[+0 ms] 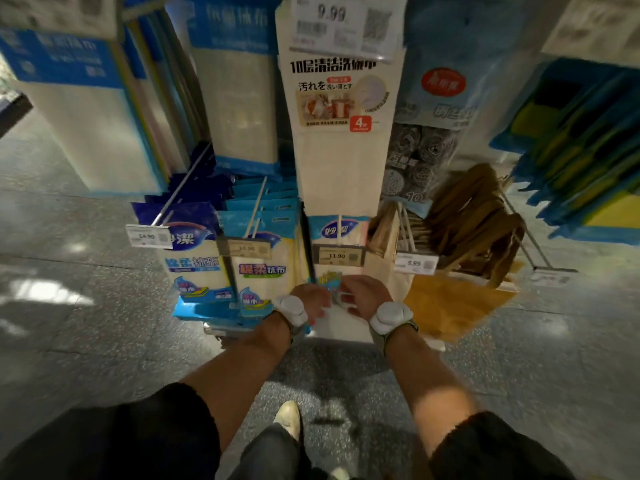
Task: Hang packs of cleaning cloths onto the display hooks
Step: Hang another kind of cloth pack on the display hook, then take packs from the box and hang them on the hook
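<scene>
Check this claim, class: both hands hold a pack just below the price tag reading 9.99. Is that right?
Not quite. The head view shows the left hand and right hand on the pack just below the tag reading 11.90; the 9.99 tag hangs further right.

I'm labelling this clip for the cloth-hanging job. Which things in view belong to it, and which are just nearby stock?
Part of the job:
- left hand
- right hand
- cloth pack held between both hands
- hook with the 11.90 tag

Just nearby:
- steel scourers
- brown bundles
- yellow cloths
- 9.99 tag
</scene>
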The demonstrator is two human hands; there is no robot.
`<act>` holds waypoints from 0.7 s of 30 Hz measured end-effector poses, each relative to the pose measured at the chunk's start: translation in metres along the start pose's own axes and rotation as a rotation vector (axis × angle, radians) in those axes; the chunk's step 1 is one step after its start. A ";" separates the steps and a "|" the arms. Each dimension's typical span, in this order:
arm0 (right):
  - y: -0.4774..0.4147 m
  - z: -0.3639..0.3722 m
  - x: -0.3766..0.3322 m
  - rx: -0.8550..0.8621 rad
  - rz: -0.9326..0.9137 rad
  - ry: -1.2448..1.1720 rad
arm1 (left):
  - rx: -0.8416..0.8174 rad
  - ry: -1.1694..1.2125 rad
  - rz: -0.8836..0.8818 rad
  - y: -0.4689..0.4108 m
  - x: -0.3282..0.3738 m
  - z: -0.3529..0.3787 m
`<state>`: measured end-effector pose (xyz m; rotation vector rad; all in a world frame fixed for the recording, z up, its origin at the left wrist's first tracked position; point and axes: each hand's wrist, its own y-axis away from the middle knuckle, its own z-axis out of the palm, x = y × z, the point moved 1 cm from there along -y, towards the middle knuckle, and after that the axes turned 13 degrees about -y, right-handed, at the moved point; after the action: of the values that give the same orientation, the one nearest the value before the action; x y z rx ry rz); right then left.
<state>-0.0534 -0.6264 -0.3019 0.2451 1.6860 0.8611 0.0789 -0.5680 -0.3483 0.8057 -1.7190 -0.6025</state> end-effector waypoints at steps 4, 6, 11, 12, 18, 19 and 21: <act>0.046 -0.013 0.000 -0.028 0.059 -0.139 | -0.177 0.157 -0.073 0.049 0.001 0.019; 0.085 -0.025 -0.005 -0.013 0.059 -0.216 | -0.202 0.169 -0.053 0.095 0.018 0.028; 0.161 -0.057 -0.007 0.065 0.032 -0.445 | -0.129 0.107 0.033 0.179 0.048 0.061; 0.172 -0.066 -0.005 0.076 0.026 -0.469 | -0.122 0.082 0.038 0.194 0.052 0.068; 0.232 -0.105 0.001 0.289 0.000 -0.540 | -0.153 -0.044 0.181 0.241 0.064 0.103; 0.245 -0.113 0.009 0.317 0.004 -0.551 | -0.181 -0.097 0.201 0.248 0.066 0.110; 0.270 -0.125 0.022 0.337 -0.028 -0.561 | -0.218 -0.157 0.222 0.257 0.068 0.122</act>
<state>-0.2486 -0.4739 -0.1350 0.6293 1.2871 0.4232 -0.1059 -0.4559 -0.1511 0.4166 -1.8170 -0.7004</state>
